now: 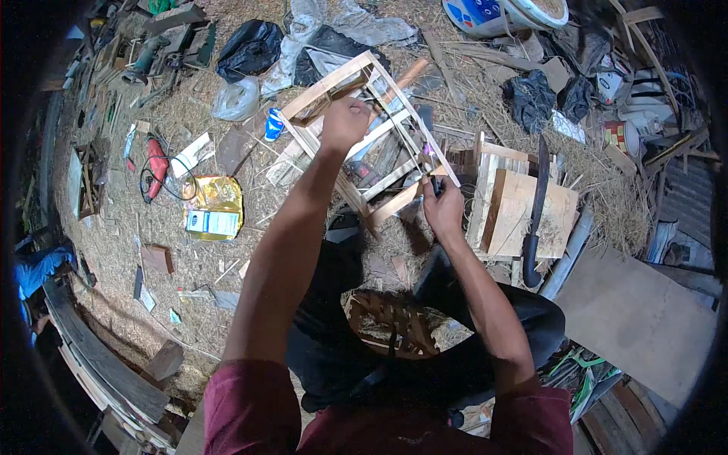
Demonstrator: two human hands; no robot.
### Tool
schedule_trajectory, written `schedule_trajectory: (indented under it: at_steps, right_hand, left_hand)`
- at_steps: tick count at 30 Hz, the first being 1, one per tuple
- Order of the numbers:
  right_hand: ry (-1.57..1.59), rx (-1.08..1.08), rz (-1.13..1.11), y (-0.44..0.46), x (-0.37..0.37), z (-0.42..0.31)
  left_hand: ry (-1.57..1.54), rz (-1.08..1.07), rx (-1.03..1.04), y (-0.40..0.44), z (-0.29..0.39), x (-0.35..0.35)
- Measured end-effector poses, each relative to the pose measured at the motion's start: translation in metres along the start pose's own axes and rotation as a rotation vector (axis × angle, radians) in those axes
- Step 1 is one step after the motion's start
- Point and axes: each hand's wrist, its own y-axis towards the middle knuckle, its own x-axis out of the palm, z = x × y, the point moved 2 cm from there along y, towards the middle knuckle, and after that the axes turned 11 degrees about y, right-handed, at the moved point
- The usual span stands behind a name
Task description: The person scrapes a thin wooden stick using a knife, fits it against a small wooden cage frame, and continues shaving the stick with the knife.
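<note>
A light wooden frame [309,97] of thin slats stands tilted in front of my knees. My left hand [347,123] is closed at the frame's upper left part, its fingers wrapped round something that they hide. At the frame's lower right corner my right hand [443,205] is closed on a small dark tool [434,184], whose tip is too small to make out. Close to the right of the frame is a wooden block stack [531,216], with a long dark machete [539,205] lying across it.
A red power tool [156,168] with a black cord and a gold packet [215,209] lie at the left. Black plastic bags [249,50] and a white bucket [485,15] are at the back. A flat board [641,318] lies at the right. Wood scraps and shavings cover the ground.
</note>
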Motion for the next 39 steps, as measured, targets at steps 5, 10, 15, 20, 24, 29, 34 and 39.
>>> schedule_trajectory:
  at_steps: [5,10,15,20,24,29,34,39]
  right_hand:
    - [0.06,-0.047,-0.017,0.007,-0.003,0.01]
    - [0.024,-0.004,-0.041,0.011,-0.006,0.008]
    - [-0.008,-0.035,-0.011,0.016,-0.013,0.012]
    - [-0.047,-0.095,0.008,0.015,-0.013,0.015]
    - [-0.038,-0.11,0.01,0.016,-0.014,0.018]
    - [-0.041,-0.081,0.007,0.016,-0.013,0.02]
    - [-0.057,-0.093,0.022,0.016,-0.013,0.02]
    - [-0.025,-0.115,0.037,0.014,-0.013,0.018]
  left_hand:
    - [-0.183,-0.023,-0.102,0.013,0.012,0.021]
    - [-0.297,-0.103,-0.224,0.021,0.011,0.03]
    - [-0.273,-0.147,-0.244,0.026,0.011,0.035]
    - [-0.256,-0.165,-0.26,0.025,0.013,0.035]
    - [-0.27,-0.15,-0.242,0.02,0.02,0.033]
    - [-0.272,-0.149,-0.246,0.023,0.017,0.034]
    - [-0.292,-0.155,-0.242,0.023,0.016,0.034]
    - [-0.287,-0.159,-0.224,0.02,0.019,0.033]
